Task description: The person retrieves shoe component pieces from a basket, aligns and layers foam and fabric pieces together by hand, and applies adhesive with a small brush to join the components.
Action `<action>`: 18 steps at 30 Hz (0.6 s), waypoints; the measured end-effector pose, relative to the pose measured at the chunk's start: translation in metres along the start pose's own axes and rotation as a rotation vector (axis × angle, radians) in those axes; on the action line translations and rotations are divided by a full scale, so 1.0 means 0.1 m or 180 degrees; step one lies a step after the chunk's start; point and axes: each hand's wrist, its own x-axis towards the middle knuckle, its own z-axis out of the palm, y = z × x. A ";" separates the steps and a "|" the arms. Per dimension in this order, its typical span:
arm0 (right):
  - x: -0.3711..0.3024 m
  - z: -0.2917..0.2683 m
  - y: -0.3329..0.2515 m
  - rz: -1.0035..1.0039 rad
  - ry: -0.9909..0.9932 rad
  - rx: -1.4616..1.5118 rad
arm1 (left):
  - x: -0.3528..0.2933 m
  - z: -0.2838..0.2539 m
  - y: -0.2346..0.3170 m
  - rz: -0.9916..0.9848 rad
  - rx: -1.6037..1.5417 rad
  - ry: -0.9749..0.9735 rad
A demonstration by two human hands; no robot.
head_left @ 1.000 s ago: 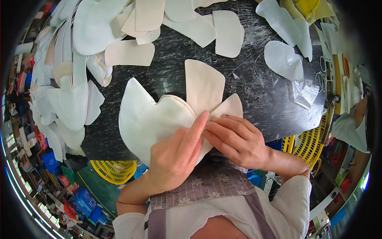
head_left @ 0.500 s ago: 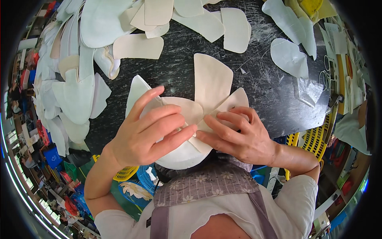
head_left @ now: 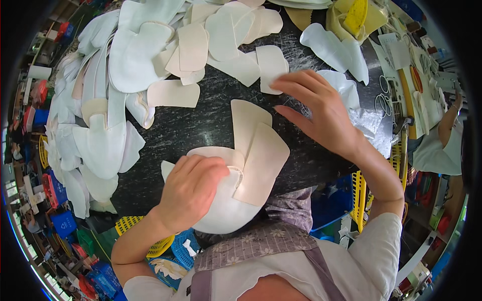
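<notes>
We find the white piece [head_left: 231,213] at the table's [head_left: 160,143] near edge, cream panels [head_left: 263,165] along its right. The left hand [head_left: 191,185] lies over it, we judge to steady it; its fingers curl together, any pinch hidden. Farther right, the right hand [head_left: 321,113] hovers, thumb and fingers spread, visibly holding nothing.

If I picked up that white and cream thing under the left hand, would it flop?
Maybe a bit: the white and cream piece looks like thin sheet, and similar heaped pieces curve. It's likely light, having such thin edges. It probably wouldn't roll, because its flaps spread flat.
</notes>
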 end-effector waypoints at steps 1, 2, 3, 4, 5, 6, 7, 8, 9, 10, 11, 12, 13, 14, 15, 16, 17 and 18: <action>0.09 0.05 0.05 -0.0281 0.0189 -0.0474 | 0.01 0.05 -0.01 -0.0236 -0.0117 0.0057; 0.13 0.04 0.07 -0.0303 0.0207 -0.0490 | 0.04 0.06 -0.02 -0.0473 -0.0234 0.0115; 0.16 0.02 0.09 -0.0352 0.0231 -0.0539 | 0.08 0.00 0.00 -0.0456 -0.0214 0.0135; 0.20 0.03 0.11 -0.0408 0.0248 -0.0561 | 0.15 -0.13 0.05 -0.0350 0.0110 0.0168; 0.27 -0.06 0.06 -0.0332 0.0211 -0.0520 | 0.20 -0.19 0.07 -0.0241 0.0431 0.0200; 0.33 -0.03 0.10 -0.0353 0.0218 -0.0521 | 0.27 -0.17 0.02 -0.0243 0.0448 0.0215; 0.41 0.01 0.11 -0.0373 0.0264 -0.0363 | 0.38 -0.15 -0.05 -0.0106 0.0503 0.0306; 0.49 0.04 0.11 -0.0412 0.0311 -0.0192 | 0.49 -0.13 -0.12 0.0017 0.0576 0.0401; 0.58 0.06 0.11 -0.0285 0.0270 -0.0102 | 0.68 -0.08 -0.18 0.0160 0.0917 0.0384; 0.62 0.07 0.08 -0.0342 0.0273 -0.0102 | 0.88 -0.04 -0.29 0.0302 0.1275 0.0378; 0.64 0.10 0.11 -0.0085 0.0241 0.0044 | 1.03 -0.01 -0.48 0.0304 0.1291 0.0411; 0.65 0.16 0.15 0.0153 0.0195 0.0220 | 1.12 0.03 -0.68 0.0453 0.1634 0.0165; 0.60 0.21 0.22 0.0165 0.0034 0.0119 | 1.16 0.04 -0.76 0.0586 0.1965 -0.0086; 0.58 0.18 0.24 0.0144 0.0005 0.0128 | 1.15 -0.06 -0.72 0.0550 0.1963 -0.0075; 0.55 0.14 0.23 0.0101 0.0183 0.0402 | 1.07 -0.22 -0.70 0.0104 0.0740 0.0767; 0.49 0.12 0.20 0.0111 0.0364 0.0677 | 0.98 -0.37 -0.65 -0.0337 -0.0527 0.1552; 0.47 0.05 0.09 0.0248 0.0373 0.1028 | 0.84 -0.49 -0.61 -0.0569 -0.1240 0.1843; 0.47 0.01 -0.07 0.0193 0.0306 0.1793 | 0.69 -0.55 -0.56 -0.0808 -0.1948 0.2135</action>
